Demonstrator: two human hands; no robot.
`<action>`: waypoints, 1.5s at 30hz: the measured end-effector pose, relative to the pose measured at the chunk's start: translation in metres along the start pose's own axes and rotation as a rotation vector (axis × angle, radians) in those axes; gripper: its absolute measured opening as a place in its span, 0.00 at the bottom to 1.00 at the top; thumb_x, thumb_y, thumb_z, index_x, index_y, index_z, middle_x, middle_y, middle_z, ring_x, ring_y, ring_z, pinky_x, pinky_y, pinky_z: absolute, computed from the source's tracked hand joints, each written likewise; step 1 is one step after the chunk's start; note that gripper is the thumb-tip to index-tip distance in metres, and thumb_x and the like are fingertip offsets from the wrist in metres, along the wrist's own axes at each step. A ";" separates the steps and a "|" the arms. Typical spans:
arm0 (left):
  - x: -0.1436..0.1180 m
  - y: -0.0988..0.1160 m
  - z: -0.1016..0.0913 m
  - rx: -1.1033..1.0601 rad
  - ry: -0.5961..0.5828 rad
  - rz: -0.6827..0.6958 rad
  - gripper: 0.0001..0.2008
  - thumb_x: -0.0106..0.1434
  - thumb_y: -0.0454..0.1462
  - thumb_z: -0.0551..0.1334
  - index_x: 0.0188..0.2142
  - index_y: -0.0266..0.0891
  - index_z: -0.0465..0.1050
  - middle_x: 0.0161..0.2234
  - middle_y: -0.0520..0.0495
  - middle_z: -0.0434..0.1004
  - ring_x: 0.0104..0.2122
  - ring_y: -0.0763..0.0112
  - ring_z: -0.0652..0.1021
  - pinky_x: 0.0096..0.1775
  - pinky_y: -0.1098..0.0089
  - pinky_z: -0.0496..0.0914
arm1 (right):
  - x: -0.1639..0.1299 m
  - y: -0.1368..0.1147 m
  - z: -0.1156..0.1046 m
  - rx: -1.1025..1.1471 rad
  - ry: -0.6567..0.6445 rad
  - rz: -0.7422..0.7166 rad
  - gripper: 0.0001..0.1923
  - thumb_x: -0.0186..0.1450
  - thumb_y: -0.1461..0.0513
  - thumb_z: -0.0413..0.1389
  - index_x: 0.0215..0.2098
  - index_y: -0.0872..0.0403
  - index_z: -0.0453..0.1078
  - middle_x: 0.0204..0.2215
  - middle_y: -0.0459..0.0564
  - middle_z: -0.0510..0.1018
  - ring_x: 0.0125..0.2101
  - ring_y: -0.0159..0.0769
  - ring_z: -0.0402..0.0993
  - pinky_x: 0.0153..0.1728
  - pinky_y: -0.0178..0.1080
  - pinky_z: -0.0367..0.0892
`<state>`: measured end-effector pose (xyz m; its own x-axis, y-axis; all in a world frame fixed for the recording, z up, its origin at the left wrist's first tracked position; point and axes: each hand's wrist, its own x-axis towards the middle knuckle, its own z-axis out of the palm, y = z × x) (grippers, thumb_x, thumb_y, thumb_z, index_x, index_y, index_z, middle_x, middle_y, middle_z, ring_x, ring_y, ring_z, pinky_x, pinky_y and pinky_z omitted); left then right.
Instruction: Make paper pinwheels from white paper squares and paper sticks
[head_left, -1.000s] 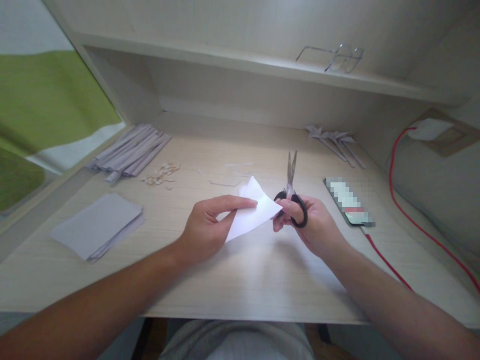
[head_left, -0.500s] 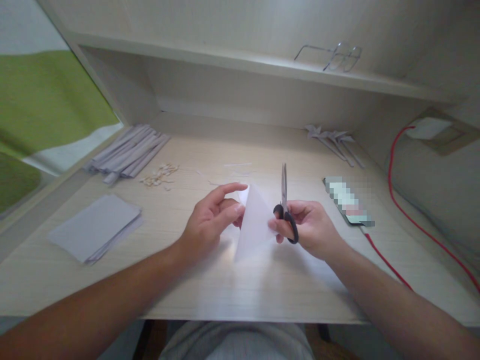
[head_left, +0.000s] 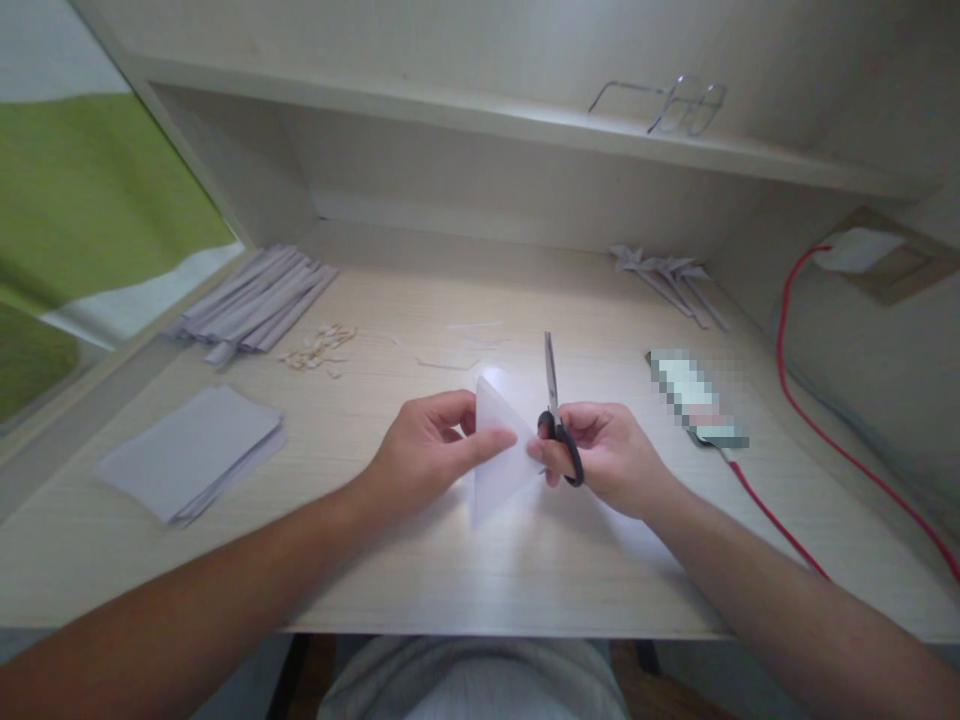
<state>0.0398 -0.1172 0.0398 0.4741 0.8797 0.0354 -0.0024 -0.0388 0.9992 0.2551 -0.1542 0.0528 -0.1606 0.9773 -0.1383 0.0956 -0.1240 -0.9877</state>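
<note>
A white sheet of paper (head_left: 493,475), folded into a triangle, is held upright between my hands above the desk. My left hand (head_left: 420,445) pinches its left side, with the thumb across the front face and the other fingers behind. My right hand (head_left: 619,460) grips the triangle's right corner between thumb and fingers. Scissors (head_left: 552,378) with black handles also hang on this hand, their closed blades pointing away from me. Part of the right fingers is hidden behind the handles and the paper.
Thin paper strips (head_left: 448,366) lie beyond my hands. At left are rolled paper sticks (head_left: 259,300), small pale bits (head_left: 322,350) and stacked paper (head_left: 195,445). Paper pinwheels (head_left: 664,275), a phone (head_left: 694,400) and its red cable (head_left: 780,530) are right. Glasses (head_left: 686,105) rest on the shelf.
My left thumb has moved from the paper's left edge onto its front face. The paper's top point and the right hand with the scissors have shifted slightly left.
</note>
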 end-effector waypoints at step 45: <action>0.004 0.003 -0.013 -0.211 0.120 0.001 0.12 0.62 0.45 0.70 0.33 0.37 0.80 0.26 0.52 0.74 0.23 0.77 0.70 0.23 0.77 0.61 | -0.001 -0.004 -0.006 -0.172 -0.253 0.126 0.18 0.59 0.49 0.68 0.35 0.56 0.77 0.26 0.44 0.71 0.27 0.30 0.62 0.28 0.35 0.55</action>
<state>0.0304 -0.1080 0.0429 0.3663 0.9302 0.0252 -0.1922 0.0491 0.9801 0.2606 -0.1534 0.0570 -0.3742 0.8796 -0.2936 0.2909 -0.1892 -0.9378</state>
